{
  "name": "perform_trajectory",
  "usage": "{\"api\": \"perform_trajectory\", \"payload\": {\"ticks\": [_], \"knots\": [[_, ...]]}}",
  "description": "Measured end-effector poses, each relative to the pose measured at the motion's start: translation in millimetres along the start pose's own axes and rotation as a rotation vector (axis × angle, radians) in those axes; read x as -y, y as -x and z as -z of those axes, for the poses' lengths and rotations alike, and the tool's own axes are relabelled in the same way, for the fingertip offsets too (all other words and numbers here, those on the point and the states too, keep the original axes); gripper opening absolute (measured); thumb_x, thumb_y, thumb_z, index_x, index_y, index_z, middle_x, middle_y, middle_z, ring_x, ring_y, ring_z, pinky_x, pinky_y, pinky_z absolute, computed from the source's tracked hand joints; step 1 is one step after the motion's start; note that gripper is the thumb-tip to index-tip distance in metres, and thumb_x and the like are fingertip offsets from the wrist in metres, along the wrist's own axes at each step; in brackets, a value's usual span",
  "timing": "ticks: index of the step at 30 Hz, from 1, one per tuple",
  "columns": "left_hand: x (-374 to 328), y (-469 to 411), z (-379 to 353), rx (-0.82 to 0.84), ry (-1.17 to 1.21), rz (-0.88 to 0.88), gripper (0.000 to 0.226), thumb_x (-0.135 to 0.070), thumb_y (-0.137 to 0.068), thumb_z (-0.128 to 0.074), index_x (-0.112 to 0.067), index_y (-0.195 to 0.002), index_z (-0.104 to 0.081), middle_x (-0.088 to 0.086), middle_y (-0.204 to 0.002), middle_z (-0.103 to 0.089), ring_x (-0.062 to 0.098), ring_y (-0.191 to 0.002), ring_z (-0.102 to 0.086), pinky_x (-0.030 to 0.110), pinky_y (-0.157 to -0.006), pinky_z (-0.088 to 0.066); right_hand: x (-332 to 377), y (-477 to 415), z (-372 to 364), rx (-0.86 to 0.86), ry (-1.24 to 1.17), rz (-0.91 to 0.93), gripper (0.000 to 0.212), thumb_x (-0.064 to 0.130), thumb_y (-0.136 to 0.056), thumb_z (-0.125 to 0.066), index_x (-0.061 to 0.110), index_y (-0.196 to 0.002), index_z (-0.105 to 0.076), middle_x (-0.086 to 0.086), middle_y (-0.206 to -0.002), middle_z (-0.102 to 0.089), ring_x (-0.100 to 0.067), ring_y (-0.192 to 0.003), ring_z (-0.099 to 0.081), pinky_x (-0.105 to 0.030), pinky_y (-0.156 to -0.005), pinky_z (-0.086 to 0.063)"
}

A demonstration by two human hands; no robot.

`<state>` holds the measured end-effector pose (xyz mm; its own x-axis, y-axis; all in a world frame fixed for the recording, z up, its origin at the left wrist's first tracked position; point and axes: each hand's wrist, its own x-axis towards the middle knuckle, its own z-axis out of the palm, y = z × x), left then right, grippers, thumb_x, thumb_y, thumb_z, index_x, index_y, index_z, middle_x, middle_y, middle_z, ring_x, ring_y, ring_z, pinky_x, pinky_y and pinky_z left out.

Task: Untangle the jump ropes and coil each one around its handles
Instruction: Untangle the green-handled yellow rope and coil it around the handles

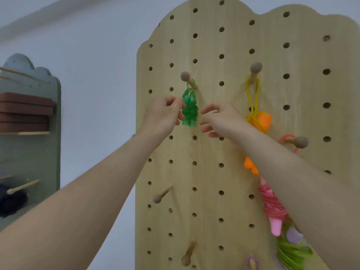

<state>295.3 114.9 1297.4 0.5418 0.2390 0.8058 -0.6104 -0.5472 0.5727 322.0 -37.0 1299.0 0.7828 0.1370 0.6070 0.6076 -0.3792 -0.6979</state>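
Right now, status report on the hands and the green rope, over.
Left hand pinches green jump rope, coiled, hanging on its peg. Right hand open beside it, not touching. Nothing in the way.

- Our left hand (163, 115) and right hand (222, 119) are raised in front of the pegboard (214, 191), which stands against the wall (97, 75).
- Between our hands hangs the coiled jump rope (189, 110); the left hand pinches its left edge, the right hand stays just beside it, apart.
- Above our hands, the upper peg (187, 78) carries that rope by a loop.
- Right of our right hand, a second jump rope (262, 118) hangs from another peg (255, 69).
- Below our right hand, partly behind the forearm, a third jump rope (272, 203) hangs from a side peg (298, 142).
- Far left of our left hand, a smaller pegboard (39, 152) hangs on the wall.
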Motion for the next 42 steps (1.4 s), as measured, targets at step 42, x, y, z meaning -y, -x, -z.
{"api": "perform_trajectory", "payload": {"ticks": [42], "knots": [[380,1047,-45,0.225,-0.258,1.854,0.038,0.006,-0.086,-0.042,-0.010,-0.109,-0.067,0.007,-0.098,-0.059,0.013,-0.068,-0.051,0.019,-0.052,-0.042,-662,783,-295,0.805,-0.365,-1.822,0.064,0.072,-0.086,-0.050,0.027,-0.131,-0.052,-0.011,-0.129,-0.052,-0.032,-0.119,-0.052,-0.055,-0.090,-0.049]]}}
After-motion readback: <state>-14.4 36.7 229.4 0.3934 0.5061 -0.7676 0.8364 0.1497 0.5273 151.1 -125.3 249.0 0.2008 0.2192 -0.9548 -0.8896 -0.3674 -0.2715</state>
